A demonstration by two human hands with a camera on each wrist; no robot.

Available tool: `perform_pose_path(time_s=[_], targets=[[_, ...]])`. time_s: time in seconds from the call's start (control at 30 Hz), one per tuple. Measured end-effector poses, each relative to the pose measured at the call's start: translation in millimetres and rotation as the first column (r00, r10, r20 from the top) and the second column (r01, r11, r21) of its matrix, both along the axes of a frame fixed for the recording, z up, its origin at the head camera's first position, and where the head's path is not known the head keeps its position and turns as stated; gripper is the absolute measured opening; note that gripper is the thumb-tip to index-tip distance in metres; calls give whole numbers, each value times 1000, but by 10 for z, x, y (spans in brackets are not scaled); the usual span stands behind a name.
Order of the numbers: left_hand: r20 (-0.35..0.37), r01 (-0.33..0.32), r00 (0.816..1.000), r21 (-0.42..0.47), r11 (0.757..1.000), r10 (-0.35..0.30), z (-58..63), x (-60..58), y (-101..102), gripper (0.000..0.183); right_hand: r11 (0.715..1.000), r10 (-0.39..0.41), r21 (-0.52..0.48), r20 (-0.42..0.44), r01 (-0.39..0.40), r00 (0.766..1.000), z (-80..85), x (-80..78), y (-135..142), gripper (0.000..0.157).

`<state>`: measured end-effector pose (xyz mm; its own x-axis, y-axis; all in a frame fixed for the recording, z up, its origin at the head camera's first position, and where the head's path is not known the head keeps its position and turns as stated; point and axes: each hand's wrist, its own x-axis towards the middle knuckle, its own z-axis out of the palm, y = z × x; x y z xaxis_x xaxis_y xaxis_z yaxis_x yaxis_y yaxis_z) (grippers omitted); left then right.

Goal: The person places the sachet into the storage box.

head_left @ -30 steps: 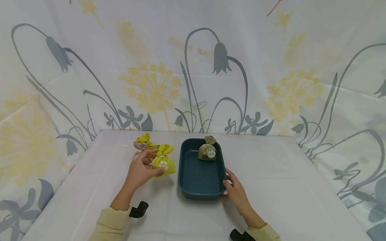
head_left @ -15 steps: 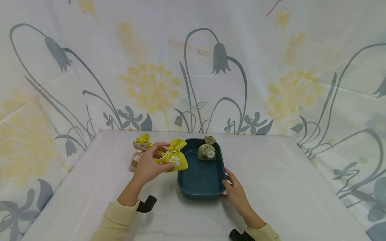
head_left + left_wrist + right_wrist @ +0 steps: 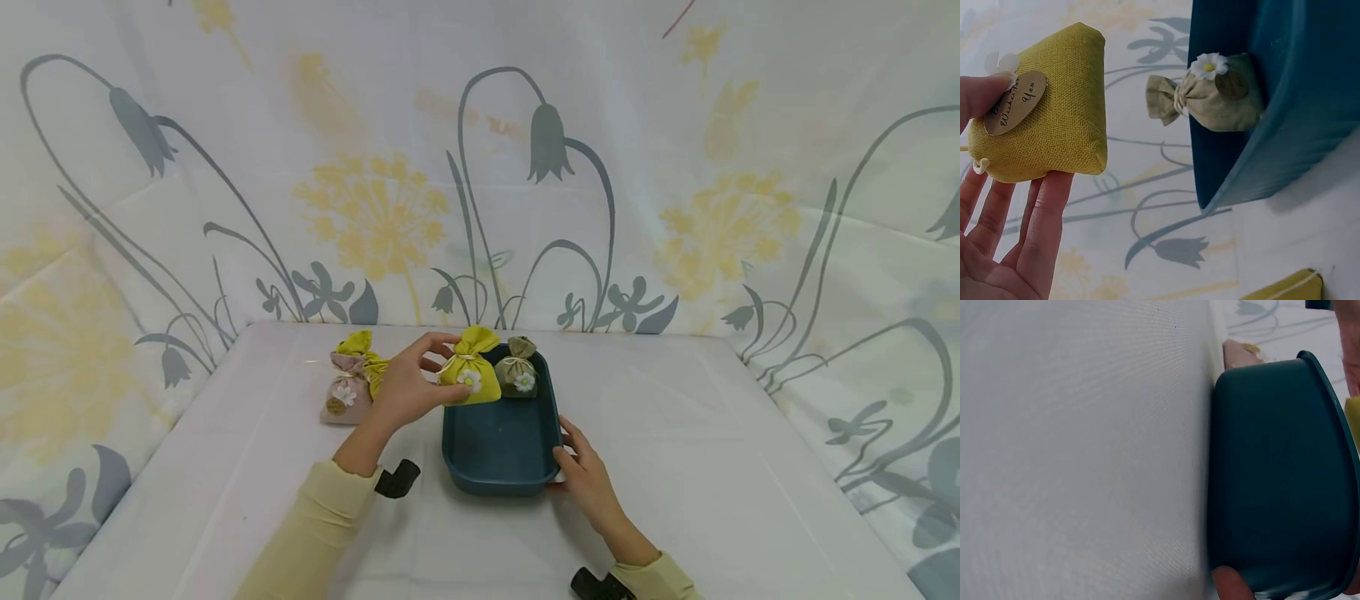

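Observation:
My left hand (image 3: 411, 385) pinches a yellow drawstring sachet (image 3: 471, 367) between thumb and fingers, above the left part of a dark blue tub (image 3: 450, 450). In the left wrist view the sachet (image 3: 1072, 100) shows an oval tag with writing and a white flower partly behind the thumb. An olive-green sachet (image 3: 517, 379) with a white flower sits at the far end inside the tub. On the tub's near right side, my right hand (image 3: 588, 479) grips the wall. The right wrist view shows that thumb (image 3: 1232, 584) low against the tub's outer side (image 3: 1279, 475).
Left of the tub, a pinkish sachet (image 3: 348, 396) with a white flower stands on the white-covered table (image 3: 675, 433). Yellow sachet fabric (image 3: 356, 343) shows behind it, partly hidden. A flower-printed white cloth (image 3: 360, 100) rises behind the table.
My left hand has carried the yellow sachet rightward and up, from beside the other sachets to over the tub. The pinkish sachet has come into fuller view. My right hand stays on the tub.

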<state>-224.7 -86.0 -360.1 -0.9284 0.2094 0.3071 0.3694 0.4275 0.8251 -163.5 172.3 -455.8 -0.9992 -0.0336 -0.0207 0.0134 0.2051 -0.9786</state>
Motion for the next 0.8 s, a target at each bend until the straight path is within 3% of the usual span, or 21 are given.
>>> perform_pose_path(time_s=[0.23, 0.6, 0.8], targets=[[-1, 36, 999, -18, 999, -36, 9, -153, 168, 61, 1000, -4, 8, -1, 4, 1000, -14, -7, 0, 51], [-11, 133, 991, -35, 990, -134, -159, -401, 380, 61, 1000, -7, 5, -6, 7, 1000, -9, -7, -17, 51], [11, 152, 988, -45, 987, -152, -222, -494, 493, 60, 1000, -15, 22, -2, 15, 1000, -14, -11, -7, 51]])
